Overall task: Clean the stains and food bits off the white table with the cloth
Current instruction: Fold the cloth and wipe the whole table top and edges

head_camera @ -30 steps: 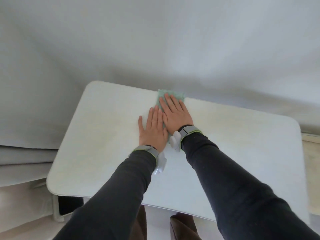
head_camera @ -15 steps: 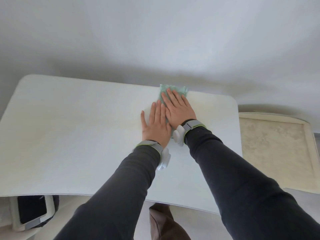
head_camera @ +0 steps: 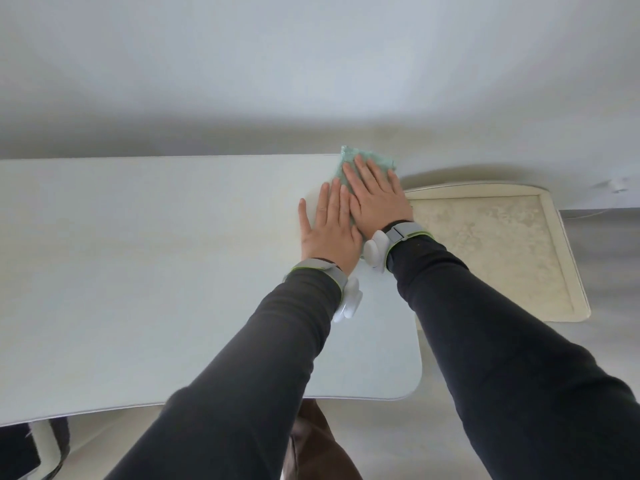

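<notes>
Lying at the far right corner of the white table (head_camera: 138, 271), upper centre of the frame, the green cloth (head_camera: 348, 155) was pinned under the right hand (head_camera: 377, 199), its fingers straight and pointing away. The left hand (head_camera: 329, 230) pressed flat just beside it, perhaps overlapping the cloth's near edge. Most of the tabletop stretched leftward, so the sweep would likely go that way.

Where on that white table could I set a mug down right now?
The table is bare from its left end up to the left hand. The far right corner is crowded: the right hand presses the green cloth there.
</notes>
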Motion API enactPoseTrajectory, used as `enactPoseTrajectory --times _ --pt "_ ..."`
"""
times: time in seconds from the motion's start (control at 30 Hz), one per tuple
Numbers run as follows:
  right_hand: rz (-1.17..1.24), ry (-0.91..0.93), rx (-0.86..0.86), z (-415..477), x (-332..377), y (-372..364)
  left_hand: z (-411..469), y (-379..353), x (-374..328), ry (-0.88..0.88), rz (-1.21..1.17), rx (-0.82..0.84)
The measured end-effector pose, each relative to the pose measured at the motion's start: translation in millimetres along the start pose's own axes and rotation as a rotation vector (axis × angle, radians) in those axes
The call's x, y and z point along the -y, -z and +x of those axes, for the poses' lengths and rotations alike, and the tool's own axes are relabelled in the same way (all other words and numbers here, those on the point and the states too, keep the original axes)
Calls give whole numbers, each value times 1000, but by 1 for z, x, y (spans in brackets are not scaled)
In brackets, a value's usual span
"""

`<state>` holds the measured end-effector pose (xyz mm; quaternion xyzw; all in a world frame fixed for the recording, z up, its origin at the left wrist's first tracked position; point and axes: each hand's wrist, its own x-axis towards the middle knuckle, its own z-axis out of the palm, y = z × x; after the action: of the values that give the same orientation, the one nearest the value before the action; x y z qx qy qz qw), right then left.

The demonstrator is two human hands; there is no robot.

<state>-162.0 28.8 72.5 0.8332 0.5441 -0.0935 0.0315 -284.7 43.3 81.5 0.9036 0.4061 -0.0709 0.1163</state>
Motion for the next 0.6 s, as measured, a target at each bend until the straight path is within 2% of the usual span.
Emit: enactPoseTrajectory --times 0.37,0.6 --pt "32 -121 -39 -37 -6 -8 -17 -5 -7 -136 31 34" --pt "22 -144 -51 -58 32 -17 -45 -12 31 -223 112 3"
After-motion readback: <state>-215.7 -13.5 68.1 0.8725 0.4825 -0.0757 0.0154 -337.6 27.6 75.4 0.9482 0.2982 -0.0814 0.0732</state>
